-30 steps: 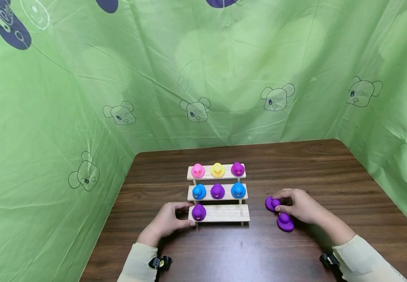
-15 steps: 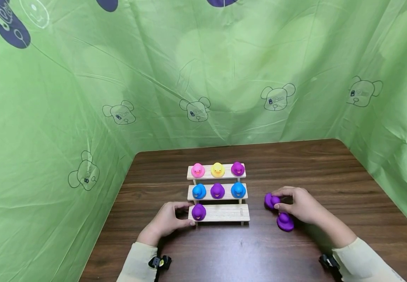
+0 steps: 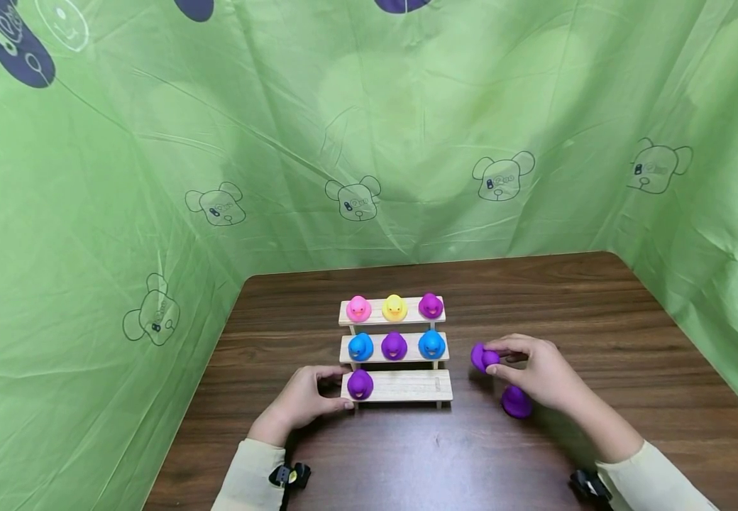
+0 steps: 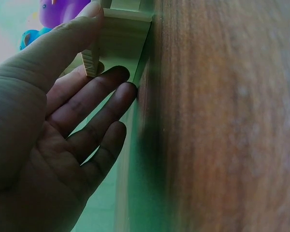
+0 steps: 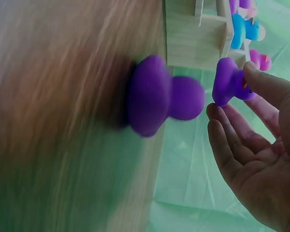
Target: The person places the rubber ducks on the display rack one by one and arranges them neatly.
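Note:
A three-step wooden stand point(image 3: 407, 387) bears rubber ducks in rows. My left hand point(image 3: 301, 397) pinches the left end of its lowest step between thumb and index finger, as the left wrist view also shows. On that step, beside the thumb, sits one purple duck point(image 3: 360, 385). To the right of the stand, my right hand point(image 3: 538, 369) holds another purple duck point(image 3: 484, 358) by its head, tilted and raised off the table. Below that hand, one more purple duck point(image 3: 516, 402) rests on the table; in the right wrist view this duck point(image 5: 150, 96) looms close to the camera.
The middle step carries a blue duck point(image 3: 360, 347), a purple duck point(image 3: 394, 345) and another blue duck point(image 3: 431, 344). Along the top step are a pink duck point(image 3: 359, 309), a yellow duck point(image 3: 394, 308) and a purple duck point(image 3: 431, 306). Green cloth point(image 3: 420, 142) hangs around the brown table point(image 3: 420, 461).
My right hand has lifted the purple duck from the table and shifted it slightly left, away from the duck beside it. The left hand and the stand have stayed in place.

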`<state>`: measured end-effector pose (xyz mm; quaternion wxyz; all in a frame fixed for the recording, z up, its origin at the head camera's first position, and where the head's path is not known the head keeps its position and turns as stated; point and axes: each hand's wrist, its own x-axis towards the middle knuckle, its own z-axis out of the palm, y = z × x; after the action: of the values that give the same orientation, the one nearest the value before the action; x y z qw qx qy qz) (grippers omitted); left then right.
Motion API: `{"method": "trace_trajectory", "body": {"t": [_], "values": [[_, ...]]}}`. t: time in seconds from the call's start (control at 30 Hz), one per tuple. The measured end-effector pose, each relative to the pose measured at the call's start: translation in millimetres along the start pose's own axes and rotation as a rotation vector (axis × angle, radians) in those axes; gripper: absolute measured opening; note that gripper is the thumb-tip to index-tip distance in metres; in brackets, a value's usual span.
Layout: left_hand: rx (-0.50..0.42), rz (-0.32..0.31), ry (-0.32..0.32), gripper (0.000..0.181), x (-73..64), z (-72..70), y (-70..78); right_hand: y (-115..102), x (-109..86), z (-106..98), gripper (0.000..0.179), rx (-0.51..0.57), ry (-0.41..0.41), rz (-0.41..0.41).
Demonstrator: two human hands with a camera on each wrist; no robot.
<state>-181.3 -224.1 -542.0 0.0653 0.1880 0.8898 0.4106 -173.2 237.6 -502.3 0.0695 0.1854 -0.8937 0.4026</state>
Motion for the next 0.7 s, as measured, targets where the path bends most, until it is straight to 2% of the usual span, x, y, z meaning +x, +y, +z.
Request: {"method": "trace_trajectory", "body": {"t": [0.23,0.47,0.7], "values": [[-0.002,0.003,0.000,0.054,-0.3,-0.2,0.4,-18,-3.6,7,0.032,0.085,0.046,0.001],[0.013,0.016,0.005,0.054,-0.3,0.0,-1.2,-36,-10.1,19,0.032,0.132,0.063,-0.060],[0.010,-0.003,-0.003,0.054,-0.1,-0.5,-0.4,-51,-15.2,35,0.032,0.160,0.061,-0.134]]}}
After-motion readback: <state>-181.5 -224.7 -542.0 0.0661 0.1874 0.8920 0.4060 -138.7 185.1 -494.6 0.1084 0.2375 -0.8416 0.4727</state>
